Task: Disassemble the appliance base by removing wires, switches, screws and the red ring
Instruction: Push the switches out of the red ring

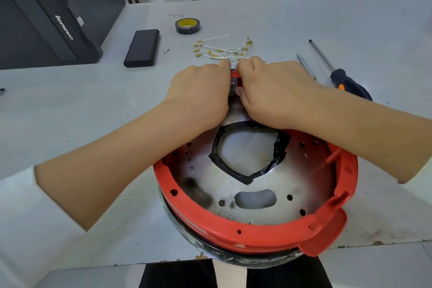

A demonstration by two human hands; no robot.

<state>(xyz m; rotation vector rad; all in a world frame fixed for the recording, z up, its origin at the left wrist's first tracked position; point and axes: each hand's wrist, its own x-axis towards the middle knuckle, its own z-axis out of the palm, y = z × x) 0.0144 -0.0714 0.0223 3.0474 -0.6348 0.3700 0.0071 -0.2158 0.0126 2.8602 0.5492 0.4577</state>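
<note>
- Grey table (70,105), office floor behind.
- Base (252,184) at near edge, tilted, red ring (233,234) on its rim.
- Left hand (198,96) and right hand (275,93) together at ring's far side, fingers curled on a small switch (233,84) there.
- Wires (222,50) just beyond hands.
- Screwdrivers (339,72) right; tape (187,26), black box (142,48) farther back.

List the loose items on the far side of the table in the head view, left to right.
Black case → small screwdriver bit → roll of tape → bundle of white wires → thin metal rod → screwdriver.
</note>
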